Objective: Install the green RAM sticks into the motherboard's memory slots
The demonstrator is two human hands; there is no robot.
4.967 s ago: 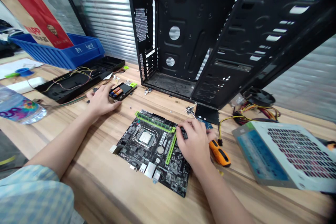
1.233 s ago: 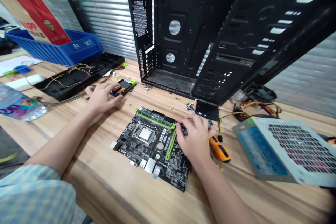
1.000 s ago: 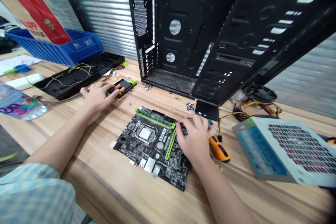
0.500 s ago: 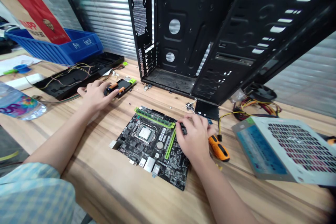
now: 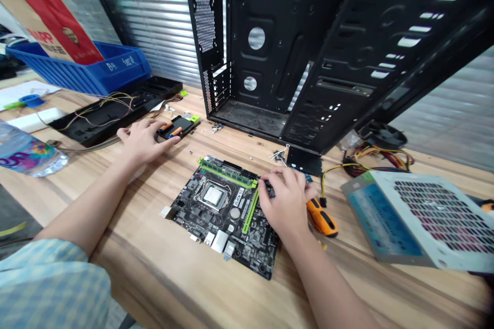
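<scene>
A black motherboard (image 5: 193, 214) lies flat on the wooden table, with a silver processor (image 5: 213, 196) in its socket and bright green slots (image 5: 250, 212). My right hand (image 5: 287, 203) rests at the board's far right corner, its fingers bent and closed on that edge; the fingertips are partly hidden. To the left, my left hand (image 5: 142, 141) lies low over the table with fingers spread. Its fingertips are beside small orange-and-black cylinders (image 5: 175, 132) that look like batteries, on a dark flat rectangular object (image 5: 184, 124).
A big black computer case (image 5: 270, 61) stands behind the board. On the right are an orange-handled tool (image 5: 323, 218), a power supply (image 5: 420, 221) and bundled cables (image 5: 380, 157). A blue bin (image 5: 116, 69), black tray (image 5: 96, 118) and plastic bottle (image 5: 31, 151) are on the left.
My left hand's fingers have shifted slightly, and the orange cylinders show more plainly, lying on the dark flat object. My right hand and the motherboard have stayed still.
</scene>
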